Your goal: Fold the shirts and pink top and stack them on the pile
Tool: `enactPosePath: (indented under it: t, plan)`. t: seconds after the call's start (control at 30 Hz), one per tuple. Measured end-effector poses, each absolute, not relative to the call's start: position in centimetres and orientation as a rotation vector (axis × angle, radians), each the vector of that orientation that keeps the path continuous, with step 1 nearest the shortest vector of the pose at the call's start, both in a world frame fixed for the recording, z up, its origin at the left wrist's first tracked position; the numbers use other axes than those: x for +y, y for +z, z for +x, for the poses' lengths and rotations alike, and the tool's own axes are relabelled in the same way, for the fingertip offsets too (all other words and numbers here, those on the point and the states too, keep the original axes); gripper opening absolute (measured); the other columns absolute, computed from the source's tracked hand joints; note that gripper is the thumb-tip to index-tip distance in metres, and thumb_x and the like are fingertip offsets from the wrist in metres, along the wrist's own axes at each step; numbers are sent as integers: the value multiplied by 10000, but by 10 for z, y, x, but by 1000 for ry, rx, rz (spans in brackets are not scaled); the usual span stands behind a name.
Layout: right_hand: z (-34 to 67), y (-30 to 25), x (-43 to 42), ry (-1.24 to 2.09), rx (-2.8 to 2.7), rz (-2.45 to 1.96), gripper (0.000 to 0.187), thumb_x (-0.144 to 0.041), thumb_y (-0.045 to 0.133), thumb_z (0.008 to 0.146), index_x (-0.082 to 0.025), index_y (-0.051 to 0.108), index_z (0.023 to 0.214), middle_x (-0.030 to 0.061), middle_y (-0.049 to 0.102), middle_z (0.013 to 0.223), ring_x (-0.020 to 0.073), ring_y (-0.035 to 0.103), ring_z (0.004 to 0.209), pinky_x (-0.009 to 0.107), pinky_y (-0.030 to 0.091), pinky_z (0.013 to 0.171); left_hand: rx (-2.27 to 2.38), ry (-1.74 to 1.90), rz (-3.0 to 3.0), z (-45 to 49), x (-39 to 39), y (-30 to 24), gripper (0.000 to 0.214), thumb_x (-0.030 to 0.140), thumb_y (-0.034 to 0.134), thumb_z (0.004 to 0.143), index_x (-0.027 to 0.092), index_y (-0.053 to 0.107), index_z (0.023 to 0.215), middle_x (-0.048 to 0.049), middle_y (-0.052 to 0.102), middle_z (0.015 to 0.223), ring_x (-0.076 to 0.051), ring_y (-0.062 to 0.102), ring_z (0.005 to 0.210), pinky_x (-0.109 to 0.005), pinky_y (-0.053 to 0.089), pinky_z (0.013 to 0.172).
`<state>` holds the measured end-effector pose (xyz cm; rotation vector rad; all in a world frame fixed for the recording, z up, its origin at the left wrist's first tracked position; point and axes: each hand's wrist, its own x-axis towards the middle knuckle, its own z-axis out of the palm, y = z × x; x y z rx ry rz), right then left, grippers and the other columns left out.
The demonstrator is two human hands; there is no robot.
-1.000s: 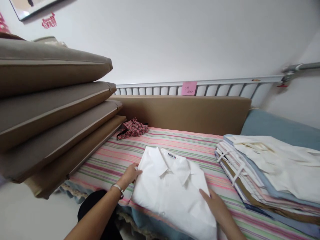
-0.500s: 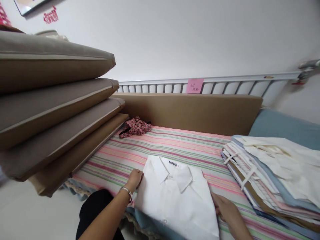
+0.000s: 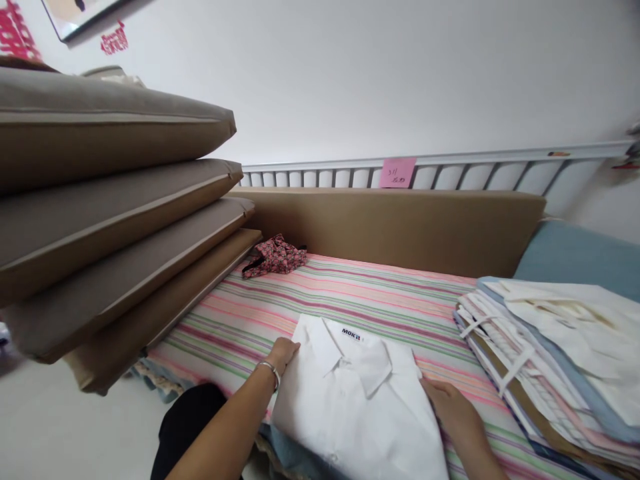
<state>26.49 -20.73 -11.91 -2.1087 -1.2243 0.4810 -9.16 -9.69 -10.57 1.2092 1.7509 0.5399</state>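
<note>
A white collared shirt [image 3: 345,407], folded into a rectangle with its buttoned front up, lies before me on the striped bed sheet [image 3: 240,310]. A dark brand label shows inside its collar. My left hand [image 3: 286,353], with a bracelet on the wrist, pinches the shirt's left edge below the shoulder. On the opposite side, my right hand [image 3: 453,408] has its fingers closed at the right edge, the fingertips partly hidden under the cloth. The shirt's lower end runs out of the picture.
To the right lies a stack of folded clothes [image 3: 550,373]. Thick grey-brown cushions [image 3: 125,200] are piled on the left. A floral cloth [image 3: 277,255] rests near a long brown cushion [image 3: 390,223] along the back. Behind it is a white radiator [image 3: 465,175] with a pink note [image 3: 397,173].
My left hand has moved onto the shirt's left edge, and my right fingers have slid slightly up along the right edge. The view has turned a little to the left.
</note>
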Motion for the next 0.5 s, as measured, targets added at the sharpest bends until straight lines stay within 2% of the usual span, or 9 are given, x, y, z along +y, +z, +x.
enactPosePath:
  t: [0.17,0.27,0.4,0.5]
  plan:
    - [260,-117,-208,641,-1209,-2185,503,-629,369,707,-225,665,664,103,719,785,284,654,784,357,477,689,1813,608,1397,-89,-99,-114,252,363,544,886,128,595,813,-2,611,792,-135,588,726,-310,492,696]
    - [257,-116,-206,616,-1199,-2193,421,-557,393,701,-222,648,687,92,716,818,266,641,827,324,452,710,1840,675,1538,-91,-102,-114,220,284,513,889,141,577,735,-8,612,738,-139,576,730,-274,428,700]
    - [254,-122,-208,536,-1184,-2185,345,-482,369,713,-223,597,700,92,702,834,248,626,817,307,423,693,1899,736,1671,-98,-109,-113,212,258,415,908,163,573,804,-61,650,810,-157,575,768,-251,351,666]
    - [252,-127,-210,495,-1176,-2189,318,-461,356,722,-222,558,666,110,689,799,261,615,788,322,410,675,1956,678,1700,-104,-111,-116,204,235,419,889,158,585,800,-86,658,783,-176,581,732,-262,319,623]
